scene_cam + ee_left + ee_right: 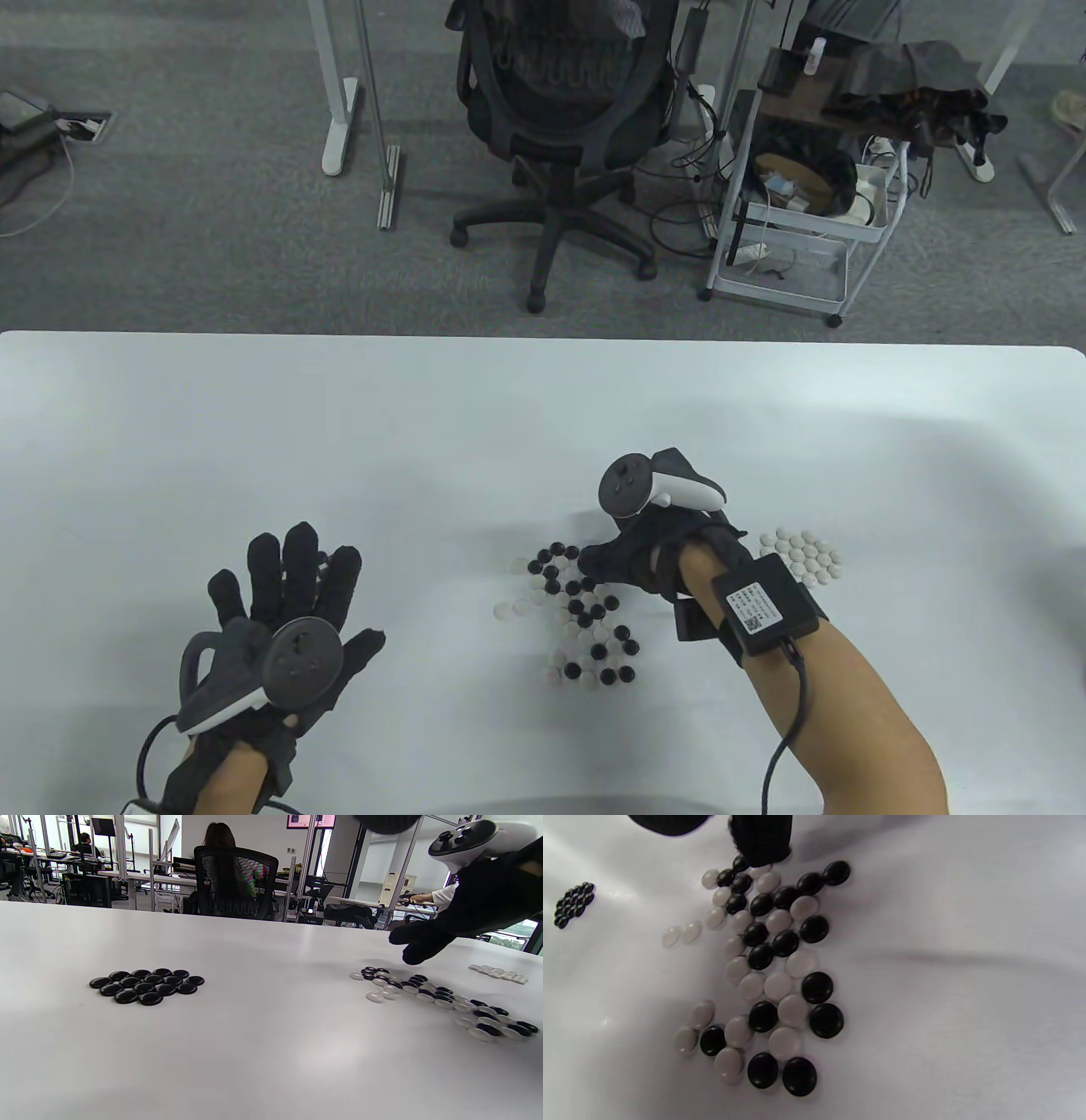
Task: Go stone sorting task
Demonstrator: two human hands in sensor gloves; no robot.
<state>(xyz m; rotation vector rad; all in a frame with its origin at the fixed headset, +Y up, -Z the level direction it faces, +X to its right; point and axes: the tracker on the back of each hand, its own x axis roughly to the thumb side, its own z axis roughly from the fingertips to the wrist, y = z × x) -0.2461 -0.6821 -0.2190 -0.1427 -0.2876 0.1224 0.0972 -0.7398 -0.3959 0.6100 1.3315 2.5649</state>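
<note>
A mixed pile of black and white Go stones [584, 615] lies on the white table [424, 441] at centre; it also shows in the right wrist view [774, 971] and the left wrist view [441, 997]. A sorted white pile [804, 556] lies to its right. A sorted black pile [146, 984] lies to the left, hidden under my left hand in the table view. My right hand [594, 560] hovers at the mixed pile's far edge, fingertips [761, 840] drawn together just over the stones; I cannot tell whether it holds one. My left hand [339, 607] is spread open and holds nothing.
The table's far edge [543, 335] runs across the view. Beyond it stand an office chair [564, 127] and a wire cart [806, 195]. Bare table surface lies between the piles and the far edge.
</note>
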